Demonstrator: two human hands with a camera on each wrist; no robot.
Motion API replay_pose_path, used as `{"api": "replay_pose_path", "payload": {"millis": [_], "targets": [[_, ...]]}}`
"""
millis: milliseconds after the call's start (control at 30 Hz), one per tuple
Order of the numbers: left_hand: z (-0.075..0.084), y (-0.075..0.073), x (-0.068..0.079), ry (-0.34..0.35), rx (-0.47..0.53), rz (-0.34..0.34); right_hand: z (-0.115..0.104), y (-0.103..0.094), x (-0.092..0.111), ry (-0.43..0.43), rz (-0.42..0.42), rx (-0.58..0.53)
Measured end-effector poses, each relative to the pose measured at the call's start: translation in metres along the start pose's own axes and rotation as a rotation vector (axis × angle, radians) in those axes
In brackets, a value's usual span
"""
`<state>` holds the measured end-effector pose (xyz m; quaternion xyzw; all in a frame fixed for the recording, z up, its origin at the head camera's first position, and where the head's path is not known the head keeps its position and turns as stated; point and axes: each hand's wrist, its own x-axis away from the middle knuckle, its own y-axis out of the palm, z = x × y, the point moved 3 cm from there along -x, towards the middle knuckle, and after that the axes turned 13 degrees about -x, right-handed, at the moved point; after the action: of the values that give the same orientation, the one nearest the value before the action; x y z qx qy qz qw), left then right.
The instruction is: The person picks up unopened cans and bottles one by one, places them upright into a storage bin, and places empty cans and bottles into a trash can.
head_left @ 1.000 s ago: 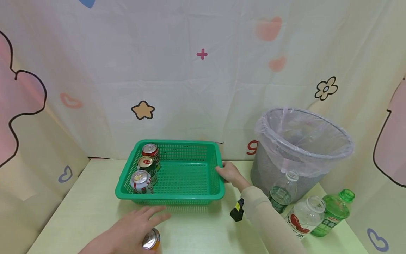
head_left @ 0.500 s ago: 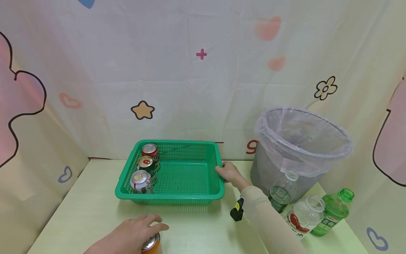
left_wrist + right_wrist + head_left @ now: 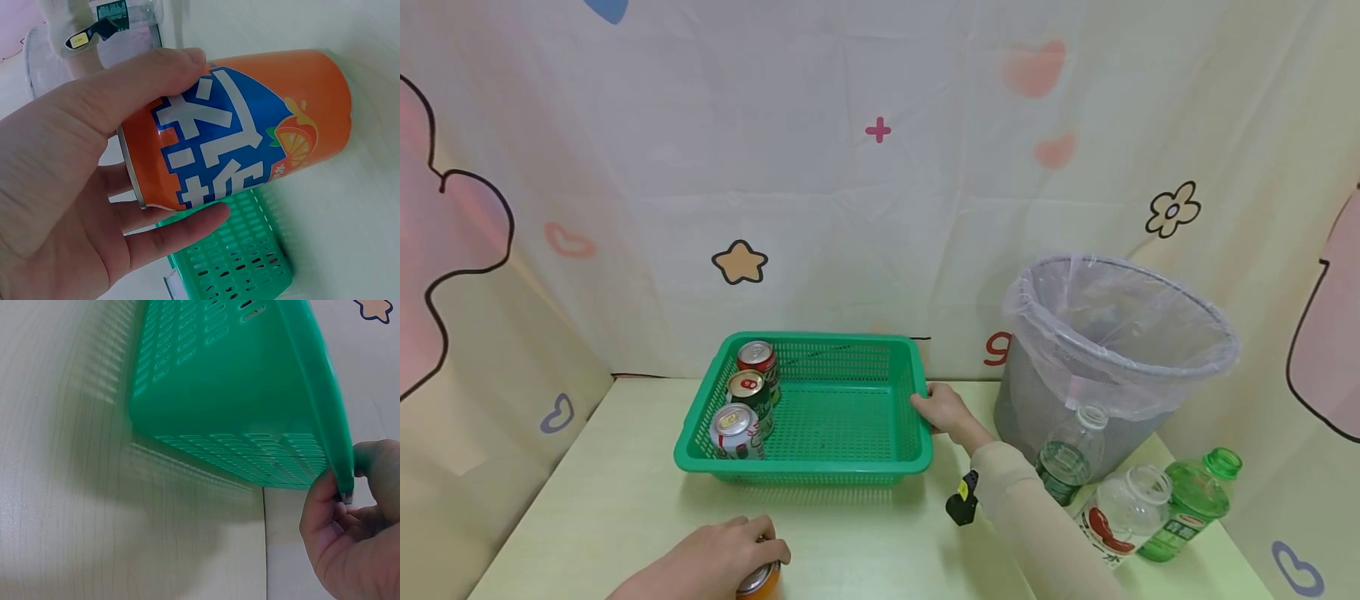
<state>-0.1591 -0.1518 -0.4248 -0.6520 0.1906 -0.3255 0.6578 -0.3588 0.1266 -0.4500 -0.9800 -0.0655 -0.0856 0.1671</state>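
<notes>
An orange soda can (image 3: 250, 128) with a blue label stands upright on the table, seen sideways in the left wrist view. My left hand (image 3: 722, 552) holds it near its top, thumb on one side and fingers round the other. In the head view only the can's lid and upper edge show at the bottom. My right hand (image 3: 946, 410) pinches the right rim of a green plastic basket (image 3: 820, 467); the right wrist view shows thumb and fingers on either side of that rim. Three cans line the basket's left side: a red can (image 3: 756, 357), a dark green can (image 3: 748, 387) and a white can (image 3: 737, 425).
A mesh bin (image 3: 1022, 400) with a plastic liner stands at the right. In front of it are a clear bottle (image 3: 1070, 454), a wide-mouthed clear bottle with a red picture (image 3: 1123, 508) and a green bottle (image 3: 1195, 498). A patterned curtain (image 3: 820, 183) hangs behind the table (image 3: 617, 483).
My left hand has drawn back toward the orange soda can, and its spread fingers have curled in round the can's top. My right hand stays on the basket's rim.
</notes>
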Motion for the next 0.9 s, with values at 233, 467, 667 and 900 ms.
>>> {"api": "replay_pose_path", "payload": {"millis": [233, 467, 667, 900], "targets": [[0.0003, 0.0004, -0.0017, 0.004, -0.001, -0.015, 0.0005, 0.0004, 0.0003, -0.003, -0.006, 0.0], [0.0003, 0.0007, -0.0028, 0.016, -0.016, -0.023, -0.0027, -0.0004, 0.0001, -0.003, -0.008, 0.001], [0.0012, 0.0001, -0.003, 0.028, -0.031, -0.02, -0.0015, 0.0002, 0.0006, -0.004, -0.011, 0.004], [0.0016, -0.0008, -0.0028, 0.043, -0.044, -0.012, 0.0009, -0.0002, -0.0004, 0.003, -0.002, 0.001]]}}
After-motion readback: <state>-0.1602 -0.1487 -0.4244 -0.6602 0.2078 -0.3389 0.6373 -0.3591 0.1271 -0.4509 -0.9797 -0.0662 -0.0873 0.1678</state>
